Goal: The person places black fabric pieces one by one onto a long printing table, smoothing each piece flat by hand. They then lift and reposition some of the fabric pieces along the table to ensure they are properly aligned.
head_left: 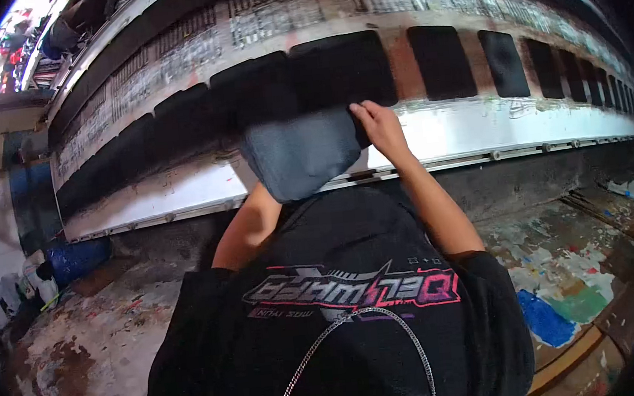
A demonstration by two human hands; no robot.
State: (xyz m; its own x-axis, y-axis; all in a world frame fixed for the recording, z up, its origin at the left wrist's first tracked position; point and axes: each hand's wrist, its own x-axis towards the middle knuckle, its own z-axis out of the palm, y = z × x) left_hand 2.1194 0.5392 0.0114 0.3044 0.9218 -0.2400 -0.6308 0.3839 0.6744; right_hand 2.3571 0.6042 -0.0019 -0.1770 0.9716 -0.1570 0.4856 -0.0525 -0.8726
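Observation:
A dark grey fabric piece (302, 154) hangs over the near edge of a long printing table (522, 123). My right hand (377, 125) pinches the piece's upper right corner against the table. My left arm reaches up under the fabric, and the left hand is hidden behind it. Black fabric panels (336, 72) lie in a row along the table's top, just beyond my hands. My black printed T-shirt and a neck chain fill the lower middle of the view.
More black panels (505, 61) run along the table to the right, with bare reddish gaps between them. The floor (558, 282) is caked with dried paint. A blue drum (77, 257) lies at the left beside white bags.

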